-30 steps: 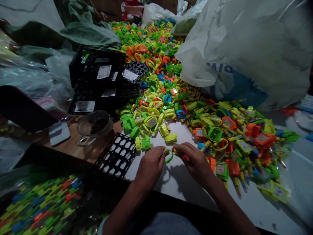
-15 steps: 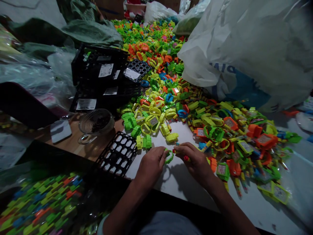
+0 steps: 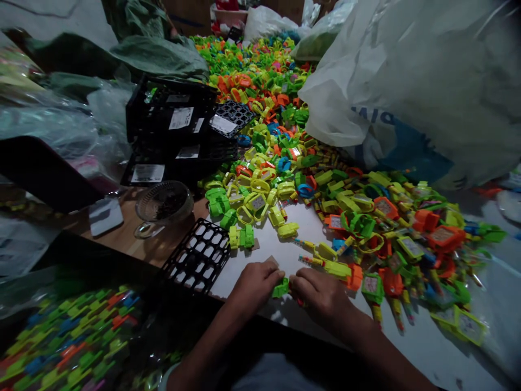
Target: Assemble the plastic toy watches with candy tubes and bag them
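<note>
Between my two hands is a small green toy watch (image 3: 280, 288), low over the white table surface (image 3: 260, 255). My left hand (image 3: 253, 287) pinches its left side between thumb and fingers. My right hand (image 3: 325, 296) is closed at its right edge, fingertips curled in. A bit of red shows under the right fingers; I cannot make out what it is. Just beyond my hands lie a yellow toy watch (image 3: 288, 230), a green and yellow pair of watches (image 3: 241, 237), and thin tubes with coloured beads (image 3: 311, 261).
A large pile of toy watches (image 3: 391, 239) spreads right and back. At left are a black grid tray (image 3: 199, 255), a glass cup (image 3: 165, 203) and black crates (image 3: 171, 130). A white sack (image 3: 407, 81) leans at right; bagged watches (image 3: 69, 342) lie lower left.
My right hand has moved down, uncovering the beaded tubes beyond it. The green watch, seen before as a round loop, is now lower and turned, with both hands close against it.
</note>
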`<state>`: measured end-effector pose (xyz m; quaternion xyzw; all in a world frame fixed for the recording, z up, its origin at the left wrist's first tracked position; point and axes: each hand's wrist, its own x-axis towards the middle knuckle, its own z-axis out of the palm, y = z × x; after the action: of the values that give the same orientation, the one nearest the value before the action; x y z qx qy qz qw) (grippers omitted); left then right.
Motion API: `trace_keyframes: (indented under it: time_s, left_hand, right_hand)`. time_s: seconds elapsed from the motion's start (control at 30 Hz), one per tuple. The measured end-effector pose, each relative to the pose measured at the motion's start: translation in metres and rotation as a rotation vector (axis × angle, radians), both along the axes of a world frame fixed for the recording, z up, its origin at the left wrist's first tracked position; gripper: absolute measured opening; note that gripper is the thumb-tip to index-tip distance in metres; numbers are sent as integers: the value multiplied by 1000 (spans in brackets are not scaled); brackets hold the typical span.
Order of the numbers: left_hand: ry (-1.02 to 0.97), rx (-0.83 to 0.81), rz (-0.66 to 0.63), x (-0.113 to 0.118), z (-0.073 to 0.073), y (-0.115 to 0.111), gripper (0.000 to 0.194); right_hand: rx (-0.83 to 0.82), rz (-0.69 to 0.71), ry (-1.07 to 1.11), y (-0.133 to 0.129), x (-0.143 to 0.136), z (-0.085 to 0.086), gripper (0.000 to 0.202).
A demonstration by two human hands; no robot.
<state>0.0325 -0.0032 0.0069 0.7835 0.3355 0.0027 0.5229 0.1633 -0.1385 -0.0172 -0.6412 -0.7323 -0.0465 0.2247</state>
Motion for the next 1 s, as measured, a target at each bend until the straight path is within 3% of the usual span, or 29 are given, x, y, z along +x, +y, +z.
trace_keyframes:
  time_s: [0.1,0.23,0.33,0.4,0.5,0.57,0.63,0.73,0.87,1.0]
  left_hand:
    - [0,-28,-10,6,-6,0,39]
    - [-123,-130,77,17,-2,6,49]
    - [-174,138,190,30,1,15,32]
    - [-108,380,208,41,-1,19,27]
    - [60,576,180,58,-8,18,28]
    - [129,645,145,63,-13,15,20]
    - [136,671,118,61,-17,13,14]
    - [94,655,104,50,-19,15,10]
    - [-2,543,133,34,-19,21,10]
    - [-155,469,166,22,-19,21,9]
  right_hand:
    - [-54,-70,76,-5,3,0,16]
    - [-38,-200,123,-26,53,29,19]
    - [145,-510,1,-41,99,56,38]
    - [222,-615,-82,-36,115,64,47]
    - [205,-556,-47,2,107,57,50]
    - [60,-463,18,40,93,45,46]
    - [-111,-336,7,78,82,34,39]
    - [-218,-187,-40,118,82,22,26]
    - [-236,-184,49,127,92,9,12]
    - [-148,-218,274,102,92,7,12]
